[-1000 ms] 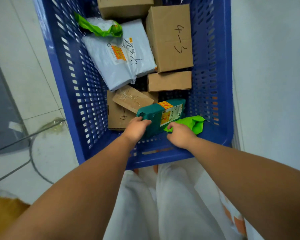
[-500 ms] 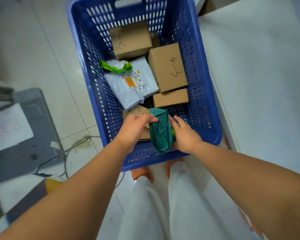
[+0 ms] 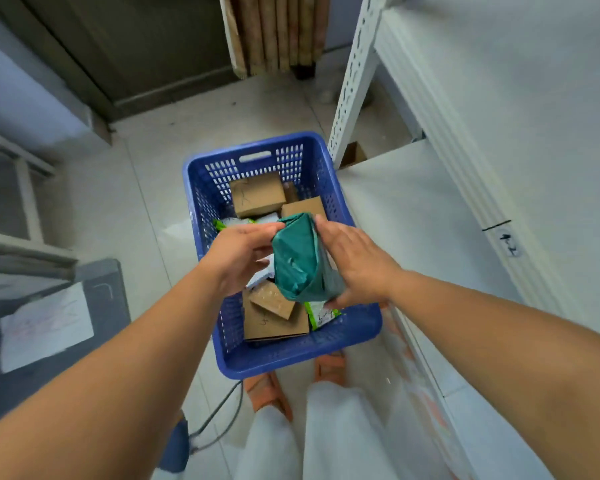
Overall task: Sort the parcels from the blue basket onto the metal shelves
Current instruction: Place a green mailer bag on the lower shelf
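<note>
Pick-up step: right hand (image 3: pixel 355 268) grips the soft teal plastic-wrapped parcel (image 3: pixel 298 261), left hand (image 3: pixel 241 259) touches it with straight fingers; next, it likely goes onto the white metal shelf (image 3: pixel 430 209) at right.

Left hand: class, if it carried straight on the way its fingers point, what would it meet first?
The teal parcel, held up over the blue basket. The left hand points straight at the parcel's edge and may be touching it, though depth is unclear.
</note>
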Demonstrator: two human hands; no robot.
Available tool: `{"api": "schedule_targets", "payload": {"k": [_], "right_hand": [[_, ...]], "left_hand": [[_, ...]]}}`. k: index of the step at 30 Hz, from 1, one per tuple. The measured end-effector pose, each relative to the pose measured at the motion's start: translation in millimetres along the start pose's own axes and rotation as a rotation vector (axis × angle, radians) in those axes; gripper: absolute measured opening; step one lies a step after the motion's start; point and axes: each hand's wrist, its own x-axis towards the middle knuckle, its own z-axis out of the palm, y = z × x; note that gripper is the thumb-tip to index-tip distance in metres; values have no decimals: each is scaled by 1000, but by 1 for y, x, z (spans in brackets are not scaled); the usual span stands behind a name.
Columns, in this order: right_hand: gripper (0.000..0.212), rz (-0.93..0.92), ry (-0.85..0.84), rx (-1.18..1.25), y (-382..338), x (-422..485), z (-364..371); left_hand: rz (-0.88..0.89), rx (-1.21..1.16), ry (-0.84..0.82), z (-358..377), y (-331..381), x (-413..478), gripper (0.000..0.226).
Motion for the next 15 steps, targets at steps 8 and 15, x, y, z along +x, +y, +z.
{"api": "schedule_targets", "payload": {"k": [8, 15], "right_hand": [[124, 5, 36, -52, -33, -53, -109], [121, 280, 69, -181, -84, -133, -141]], "left_hand": [[95, -167, -169, 3, 54, -74, 29], [181, 378, -158, 25, 76, -125, 19]]}}
